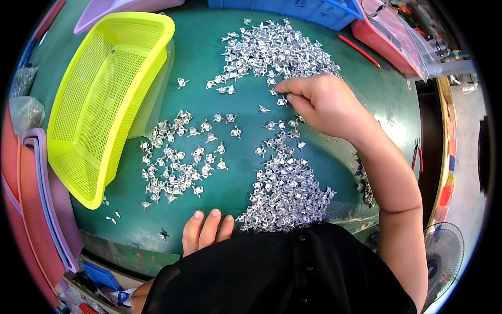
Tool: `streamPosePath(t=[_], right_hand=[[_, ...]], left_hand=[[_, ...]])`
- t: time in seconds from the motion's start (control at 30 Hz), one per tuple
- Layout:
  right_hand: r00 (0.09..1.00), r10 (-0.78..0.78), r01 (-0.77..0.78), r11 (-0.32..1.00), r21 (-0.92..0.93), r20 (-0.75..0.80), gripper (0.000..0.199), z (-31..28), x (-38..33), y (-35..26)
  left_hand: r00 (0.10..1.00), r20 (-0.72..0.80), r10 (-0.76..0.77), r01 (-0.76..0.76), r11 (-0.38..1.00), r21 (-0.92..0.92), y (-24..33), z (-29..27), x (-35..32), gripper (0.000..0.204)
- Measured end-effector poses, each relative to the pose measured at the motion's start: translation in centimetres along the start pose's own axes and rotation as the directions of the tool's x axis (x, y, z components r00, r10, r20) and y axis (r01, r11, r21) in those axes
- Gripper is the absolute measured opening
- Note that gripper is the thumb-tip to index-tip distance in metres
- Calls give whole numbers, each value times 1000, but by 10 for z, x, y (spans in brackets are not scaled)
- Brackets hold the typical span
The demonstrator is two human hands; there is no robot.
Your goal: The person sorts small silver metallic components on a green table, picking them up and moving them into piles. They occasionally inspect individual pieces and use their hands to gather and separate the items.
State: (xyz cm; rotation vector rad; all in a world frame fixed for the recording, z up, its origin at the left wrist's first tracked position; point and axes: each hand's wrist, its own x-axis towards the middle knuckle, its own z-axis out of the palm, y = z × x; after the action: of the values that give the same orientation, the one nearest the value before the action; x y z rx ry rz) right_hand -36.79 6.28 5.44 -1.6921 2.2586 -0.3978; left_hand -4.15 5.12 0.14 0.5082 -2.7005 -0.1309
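Small silvery metal parts lie in groups on a green tabletop. One big heap [277, 49] spreads at the far side, another heap [290, 193] sits against the near edge by my body, and a looser cluster [178, 167] lies left of centre. My right hand [327, 104] reaches over to the front of the far heap. Its index finger is stretched out to a single metal part [272, 91], with the thumb a little apart; the other fingers are curled and partly hidden. My left hand [208, 230] rests at the near table edge, fingers spread, holding nothing.
A yellow-green mesh basket [141, 78] stands at the left. Stacked pink and purple baskets [55, 193] are beside it. A blue bin [293, 13] and a pink bin [387, 44] line the far side, near a red pencil [361, 51]. A fan [444, 261] stands lower right.
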Motion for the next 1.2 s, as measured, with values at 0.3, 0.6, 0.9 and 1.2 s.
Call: streamPosePath(t=[0.3, 0.6, 0.9, 1.2], right_hand=[[999, 21, -21, 1000, 0, 41, 30, -4, 2, -5], [997, 35, -40, 997, 63, 65, 30, -8, 2, -7], [996, 91, -91, 995, 29, -8, 27, -12, -7, 5], [997, 49, -47, 998, 38, -53, 26, -8, -7, 4]], left_hand=[[1000, -5, -9, 9, 1000, 10, 1, -1, 1, 20], [1000, -17, -5, 5, 1000, 7, 1, 0, 1, 20], [1000, 6, -27, 27, 999, -21, 2, -1, 1, 20], [999, 18, -43, 44, 999, -24, 3, -2, 1, 20]])
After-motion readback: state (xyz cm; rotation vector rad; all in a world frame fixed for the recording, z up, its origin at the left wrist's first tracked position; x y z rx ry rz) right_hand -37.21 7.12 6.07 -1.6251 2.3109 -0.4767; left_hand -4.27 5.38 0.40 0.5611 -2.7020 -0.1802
